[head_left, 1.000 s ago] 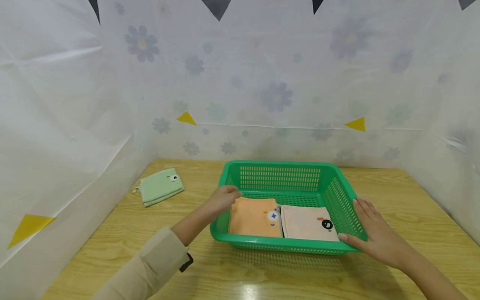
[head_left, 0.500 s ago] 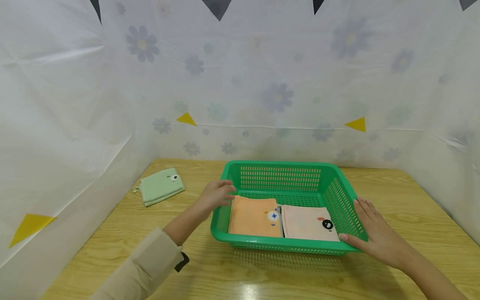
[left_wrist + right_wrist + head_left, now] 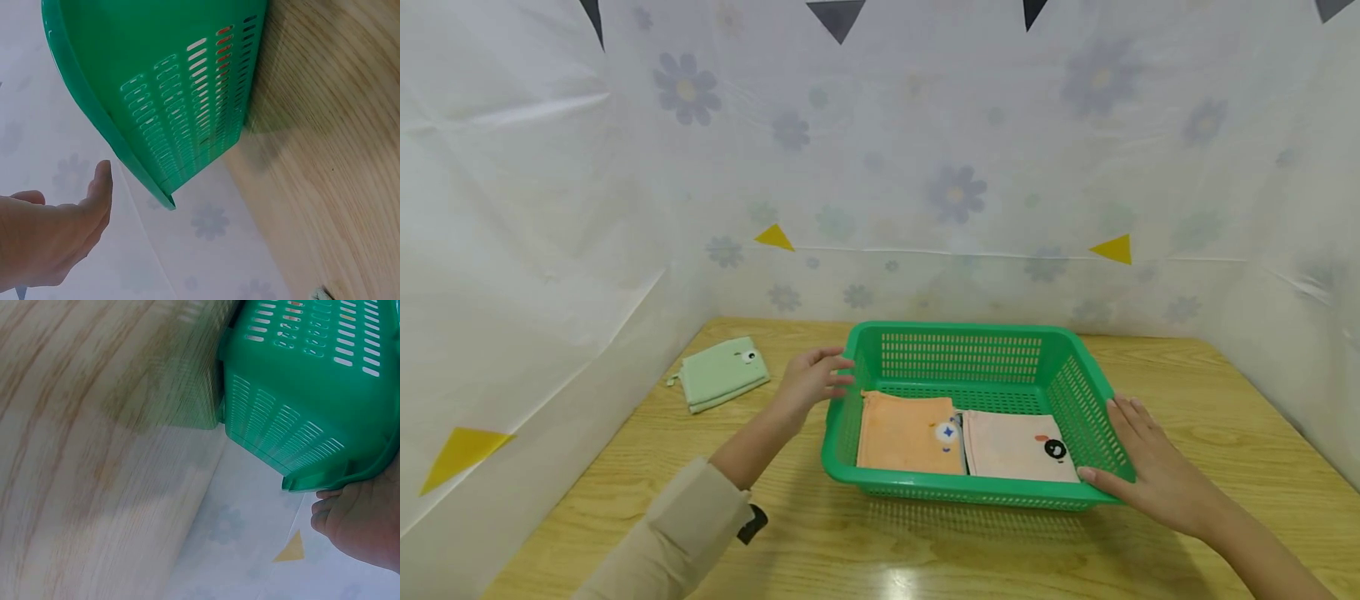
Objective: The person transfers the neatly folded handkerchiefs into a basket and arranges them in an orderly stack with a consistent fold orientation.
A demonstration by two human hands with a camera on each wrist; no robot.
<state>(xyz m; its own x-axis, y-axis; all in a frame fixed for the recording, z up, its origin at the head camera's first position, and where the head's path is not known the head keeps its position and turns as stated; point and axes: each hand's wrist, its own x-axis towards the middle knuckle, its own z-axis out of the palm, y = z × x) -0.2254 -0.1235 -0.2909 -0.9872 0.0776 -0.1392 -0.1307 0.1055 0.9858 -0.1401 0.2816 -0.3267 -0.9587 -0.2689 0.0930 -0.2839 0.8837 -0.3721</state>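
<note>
In the head view a green plastic basket (image 3: 958, 327) stands on the table. Inside it, side by side, lie a folded orange towel (image 3: 902, 437) at left and a folded pale pink towel (image 3: 1007, 446) at right, each with a small face pattern. My left hand (image 3: 808, 382) is raised by the basket's left rim, fingers extended and apart, holding nothing; the left wrist view has this hand (image 3: 59, 228) just outside the rim. My right hand (image 3: 1161, 471) rests on the right rim near the front corner, thumb spread from straight fingers. A folded green towel (image 3: 722, 375) lies left of the basket.
The wooden table (image 3: 880, 550) carries everything. Behind it hangs a white flower-patterned sheet (image 3: 880, 167), with similar sheeting at both sides. Yellow triangles (image 3: 1112, 248) are stuck on the sheet. A black band (image 3: 752, 524) shows at my left cuff.
My left hand has moved away from the orange towel, leftward and up, out over the basket's left rim. The right hand, basket and towels stay in place.
</note>
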